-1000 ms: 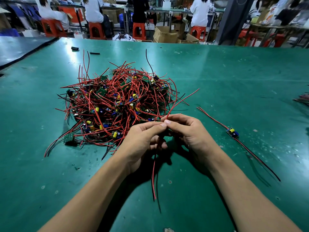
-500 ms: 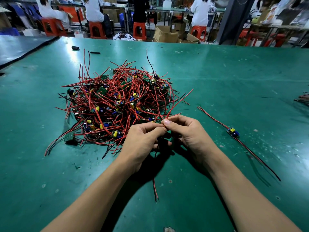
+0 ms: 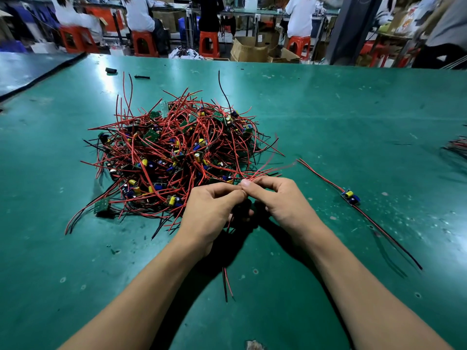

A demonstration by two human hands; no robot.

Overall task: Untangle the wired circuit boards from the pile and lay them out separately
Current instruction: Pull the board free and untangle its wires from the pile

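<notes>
**One board's wires coming loose at the pile's near edge**

The left hand (image 3: pixel 212 210) and right hand (image 3: pixel 280 203) meet fingertip to fingertip just at the near edge of the pile (image 3: pixel 177 152). Each pinches the same wires (image 3: pixel 262 173) between thumb and forefinger, with the other fingers curled under. A second ago these red leads stood up steeply from the fingers. Now they lie lower, fanned toward the right edge of the tabletop and blurred with motion. The tail (image 3: pixel 226 284), red and black, hangs below the hands toward the near edge, much where it was. The hands themselves have hardly shifted. I judge that one unit is nearly free of the tangle, though its board is hidden under the fingers. The pile looks no smaller.

One board (image 3: pixel 350 197) already lies alone to the right, its leads stretched out straight and well apart from the pile.

The tabletop (image 3: pixel 353 109) is green, scuffed and speckled, with two small black bits (image 3: pixel 111 70) near the far left corner and another bundle (image 3: pixel 457 147) at the right edge. Beyond the far edge, people sit on orange stools (image 3: pixel 208 44) among cartons (image 3: pixel 249 50).
</notes>
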